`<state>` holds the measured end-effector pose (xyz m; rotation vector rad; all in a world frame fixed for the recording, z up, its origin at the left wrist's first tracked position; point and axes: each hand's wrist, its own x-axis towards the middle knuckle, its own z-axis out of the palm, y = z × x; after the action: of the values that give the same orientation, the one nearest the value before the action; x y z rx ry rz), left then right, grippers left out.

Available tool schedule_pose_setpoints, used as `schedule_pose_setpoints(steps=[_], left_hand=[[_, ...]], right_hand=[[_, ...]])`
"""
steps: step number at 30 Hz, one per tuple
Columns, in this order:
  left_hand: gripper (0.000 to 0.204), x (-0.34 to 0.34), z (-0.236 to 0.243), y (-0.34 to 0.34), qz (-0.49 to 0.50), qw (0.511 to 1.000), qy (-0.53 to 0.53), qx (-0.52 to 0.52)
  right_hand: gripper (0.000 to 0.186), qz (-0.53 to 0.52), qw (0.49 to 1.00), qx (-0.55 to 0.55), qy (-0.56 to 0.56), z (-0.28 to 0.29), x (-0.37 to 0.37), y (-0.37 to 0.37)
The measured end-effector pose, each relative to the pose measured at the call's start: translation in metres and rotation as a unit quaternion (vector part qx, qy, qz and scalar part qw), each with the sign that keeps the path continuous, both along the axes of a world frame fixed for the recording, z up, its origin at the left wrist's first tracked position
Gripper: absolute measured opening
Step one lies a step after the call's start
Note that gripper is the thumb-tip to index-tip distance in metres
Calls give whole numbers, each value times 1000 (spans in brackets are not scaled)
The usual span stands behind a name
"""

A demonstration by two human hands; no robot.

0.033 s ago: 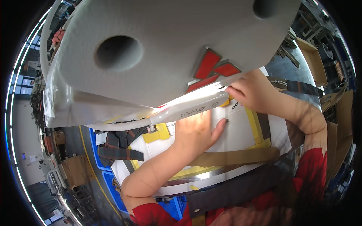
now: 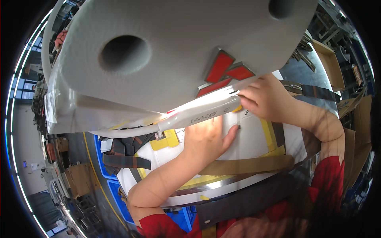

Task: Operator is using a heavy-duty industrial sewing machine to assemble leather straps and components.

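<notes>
A large white machine head (image 2: 178,79), probably a sewing machine, hangs over the work and hides what lies beneath it. Along its lower edge runs a lit white lamp bar (image 2: 206,115). My left hand (image 2: 204,137) lies flat on the white work surface (image 2: 250,139), thumb spread; its fingertips vanish behind the lamp. At the lamp's right end is my right hand (image 2: 264,97), its fingers curled together close under the machine; whatever they hold is hidden. A yellow piece (image 2: 237,109) shows beside these fingers. Dark strap pieces (image 2: 127,160) lie at the left.
A brown strip (image 2: 250,164) crosses the near side of the surface, next to yellow tape (image 2: 270,135). A plaid strap (image 2: 317,93) lies at the right, near an open cardboard box (image 2: 327,63). Blue bins (image 2: 119,198) stand below at the left. A yellow card (image 2: 164,141) lies left of my left hand.
My right hand has turned and shifted slightly, its fingers now lower and covering more of the handwriting on the white surface. The left hand stays where it was.
</notes>
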<state>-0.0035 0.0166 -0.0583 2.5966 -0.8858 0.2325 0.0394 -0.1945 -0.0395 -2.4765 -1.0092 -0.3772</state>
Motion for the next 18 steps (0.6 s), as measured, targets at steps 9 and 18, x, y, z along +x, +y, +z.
schedule_pose_setpoints(steps=[9,18], left_hand=[[54,-3,1,3,8,1000,-19,18],[32,-17,20,-44,-210,975,-19,-72]], right_hand=[[36,49,996,-73,-24,-1,-10,5],[26,112,984,-93,99,4,22,-10]])
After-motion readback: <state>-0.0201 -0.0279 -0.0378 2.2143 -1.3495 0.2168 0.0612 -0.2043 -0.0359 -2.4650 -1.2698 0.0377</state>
